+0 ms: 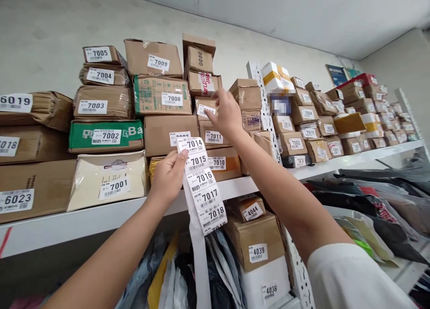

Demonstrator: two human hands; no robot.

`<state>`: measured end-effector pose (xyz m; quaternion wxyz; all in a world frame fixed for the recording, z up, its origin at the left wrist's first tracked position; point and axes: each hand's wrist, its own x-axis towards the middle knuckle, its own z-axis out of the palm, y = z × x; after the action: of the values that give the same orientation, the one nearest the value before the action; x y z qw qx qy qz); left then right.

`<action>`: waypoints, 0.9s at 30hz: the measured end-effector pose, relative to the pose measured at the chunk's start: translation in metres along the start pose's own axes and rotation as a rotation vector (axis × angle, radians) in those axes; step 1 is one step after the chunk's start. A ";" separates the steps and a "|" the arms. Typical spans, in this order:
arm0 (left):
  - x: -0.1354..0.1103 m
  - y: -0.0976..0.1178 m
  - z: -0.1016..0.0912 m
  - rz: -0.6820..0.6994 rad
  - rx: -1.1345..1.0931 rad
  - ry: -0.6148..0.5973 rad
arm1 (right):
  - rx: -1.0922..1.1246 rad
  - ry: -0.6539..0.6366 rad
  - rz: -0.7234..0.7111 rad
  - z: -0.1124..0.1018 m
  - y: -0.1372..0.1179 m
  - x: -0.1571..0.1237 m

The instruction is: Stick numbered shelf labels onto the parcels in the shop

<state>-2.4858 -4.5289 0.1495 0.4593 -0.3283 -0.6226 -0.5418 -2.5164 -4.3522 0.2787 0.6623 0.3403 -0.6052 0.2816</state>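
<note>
My left hand [168, 177] grips a strip of white printed labels [203, 195], its thumb pressed on the top label, 7014. The strip runs down through 7018, and its pale backing hangs below. My right hand [228, 114] reaches to the stacked boxes, thumb and curled forefinger apart, with nothing visible between them. The thumb is beside the partly covered label on a small carton [201, 106]. The forefinger is at the lower edge of a box with red printed tape [203, 83]; whether it touches is unclear. Below is a box labelled 7011 [214, 137].
A white shelf [124, 210] carries labelled cartons, including a green box [75, 136] and box 7009 [151, 53]. A perforated white post [255, 71] stands right of my right hand. Bagged parcels [379, 210] and carton 4039 [257, 237] sit on the level below.
</note>
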 end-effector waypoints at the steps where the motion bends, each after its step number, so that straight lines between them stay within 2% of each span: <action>1: 0.000 -0.001 0.001 -0.016 -0.017 -0.007 | 0.120 -0.126 0.000 -0.005 -0.006 -0.010; 3: 0.001 -0.001 0.007 -0.040 -0.113 -0.025 | 0.330 -0.359 0.042 -0.011 -0.014 -0.031; 5: 0.002 -0.001 0.017 -0.067 -0.267 -0.013 | 0.466 -0.430 0.110 -0.012 -0.016 -0.050; 8: 0.007 -0.004 0.032 -0.125 -0.394 0.056 | 0.586 -0.331 0.214 -0.008 -0.013 -0.070; 11: 0.016 -0.010 0.042 -0.102 -0.268 0.169 | 0.612 -0.242 0.242 -0.005 -0.011 -0.076; 13: 0.024 -0.012 0.043 -0.074 -0.194 0.231 | 0.522 -0.172 0.180 -0.003 -0.011 -0.070; 16: 0.035 -0.010 0.041 -0.081 -0.206 0.185 | 0.355 -0.055 0.040 0.001 -0.008 -0.037; 19: 0.040 -0.006 0.036 -0.081 -0.165 0.064 | 0.150 0.131 -0.043 0.010 0.006 0.024; 21: 0.042 -0.004 0.030 -0.051 -0.145 0.013 | -0.008 0.206 -0.038 0.018 0.019 0.068; 24: 0.044 -0.003 0.019 0.016 -0.182 -0.013 | -0.198 0.164 -0.016 0.032 0.037 0.115; 27: 0.047 -0.002 0.006 0.028 -0.174 -0.015 | -0.295 0.127 -0.026 0.041 0.044 0.128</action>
<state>-2.5061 -4.5271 0.1929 0.4318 -0.3795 -0.5722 -0.5849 -2.5622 -4.3624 0.4126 0.7454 0.2288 -0.5926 0.2021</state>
